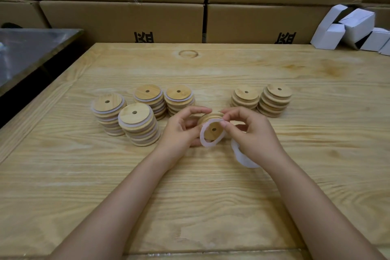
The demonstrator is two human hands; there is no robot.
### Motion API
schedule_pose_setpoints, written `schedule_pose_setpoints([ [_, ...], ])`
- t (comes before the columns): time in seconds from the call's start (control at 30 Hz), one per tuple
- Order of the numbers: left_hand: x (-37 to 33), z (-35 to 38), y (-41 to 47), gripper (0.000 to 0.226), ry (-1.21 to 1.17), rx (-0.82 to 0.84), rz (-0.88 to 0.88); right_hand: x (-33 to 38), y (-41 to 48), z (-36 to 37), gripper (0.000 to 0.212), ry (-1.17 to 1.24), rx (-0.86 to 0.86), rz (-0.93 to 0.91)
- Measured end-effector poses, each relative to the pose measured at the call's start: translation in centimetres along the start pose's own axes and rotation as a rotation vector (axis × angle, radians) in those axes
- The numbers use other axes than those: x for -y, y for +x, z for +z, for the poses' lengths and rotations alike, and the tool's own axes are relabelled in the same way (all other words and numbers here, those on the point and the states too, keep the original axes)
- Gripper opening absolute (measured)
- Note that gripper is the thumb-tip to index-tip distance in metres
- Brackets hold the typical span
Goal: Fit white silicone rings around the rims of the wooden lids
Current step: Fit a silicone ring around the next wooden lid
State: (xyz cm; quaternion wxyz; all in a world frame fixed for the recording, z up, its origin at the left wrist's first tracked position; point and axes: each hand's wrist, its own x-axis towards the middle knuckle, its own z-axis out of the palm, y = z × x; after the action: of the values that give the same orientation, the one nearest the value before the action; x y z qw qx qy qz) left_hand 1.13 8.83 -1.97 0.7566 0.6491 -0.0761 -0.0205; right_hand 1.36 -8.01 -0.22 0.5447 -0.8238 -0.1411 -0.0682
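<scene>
Closed cardboard boxes [126,21] and small white cartons [356,25] stand behind the desk [211,196]; their contents do not show. Your left hand [181,131] grips a wooden lid [209,133], tilted toward you, over the desk centre, and your right hand [251,133] pinches the white ring [202,139] lying loosely round its rim; spare rings [242,158] hang beneath that hand. Four ringed stacks [137,124] stand left, two bare stacks [274,99] right.

The counter [211,192] is showing pale matt wood with bold wavy grain. The lid [213,130] and the stacked lids [135,113] are looking like smooth, light wood. The ring [203,140] is appearing as soft, translucent white silicone. The big boxes [122,21] are showing plain brown cardboard, the small cartons [358,24] white matt card. The side surface [27,48] is gleaming like dull grey metal.
</scene>
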Motion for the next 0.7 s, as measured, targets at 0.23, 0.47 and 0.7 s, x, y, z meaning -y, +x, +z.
schedule_pose_setpoints([
  [0.23,0.01,0.06,-0.01,0.017,0.072,-0.061,0.104,-0.16,0.13,0.87,0.014,0.085,-0.120,0.046],
  [0.47,0.25,-0.17,-0.03,0.011,0.058,-0.072,0.138,-0.20,0.06,1.04,0.015,0.037,-0.165,0.029],
  [0.7,0.69,0.17,0.23,0.016,0.146,-0.152,0.124,-0.29,0.02,1.02,0.007,-0.005,-0.149,0.024],
])
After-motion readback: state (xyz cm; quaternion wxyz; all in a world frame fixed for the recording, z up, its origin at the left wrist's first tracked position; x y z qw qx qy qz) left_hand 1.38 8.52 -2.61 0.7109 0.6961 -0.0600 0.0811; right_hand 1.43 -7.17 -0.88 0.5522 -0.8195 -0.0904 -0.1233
